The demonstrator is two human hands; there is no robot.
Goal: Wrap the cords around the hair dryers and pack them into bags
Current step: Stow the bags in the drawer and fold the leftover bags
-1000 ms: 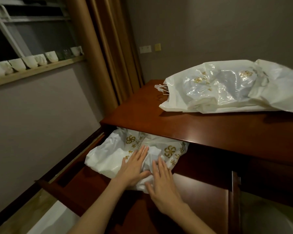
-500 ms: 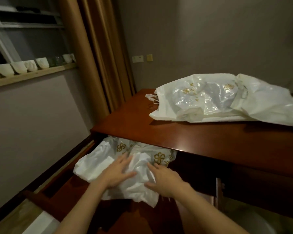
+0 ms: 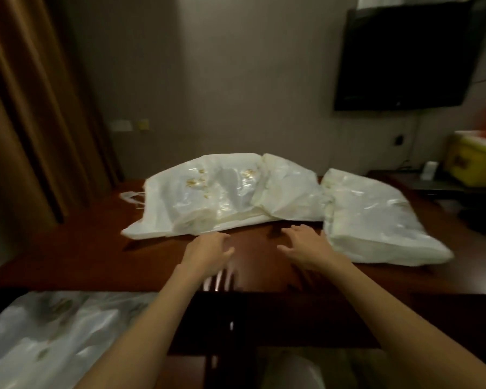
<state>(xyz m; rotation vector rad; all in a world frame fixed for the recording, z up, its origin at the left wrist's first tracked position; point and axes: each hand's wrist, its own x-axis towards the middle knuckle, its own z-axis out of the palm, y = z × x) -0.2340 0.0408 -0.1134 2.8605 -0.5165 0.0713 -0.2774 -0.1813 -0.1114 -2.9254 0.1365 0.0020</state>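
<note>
While a second ago both hands lay flat on the white bag in the open drawer, we now see them lifted out and stretched over the wooden desk (image 3: 76,248). The left hand (image 3: 208,249) and the right hand (image 3: 306,245) hold nothing; their fingers are spread and a little bent, wide, and they hover just above the desk surface. The picture is blurred by movement, so we cannot tell if any fingertip touches the wood.

We judge that the bag in the drawer (image 3: 40,338) is put away, at the near left edge below the desk, and that the hands go for the next one.

On the desk lie two heaps of white plastic bags. The left bag pile (image 3: 208,197) sits at the middle of the desk, beyond the left hand, with small gold printed marks and thin white handles at its left end. It looks wrinkled, shiny and rather flat. The right bag pile (image 3: 376,217) lies on the right part of the desk, just beside the right hand, and it looks thicker and more folded.

No hair dryer and no cord can be seen; if some are inside the bags, we cannot tell. Behind the desk a dark screen (image 3: 404,54) hangs on the wall.
</note>
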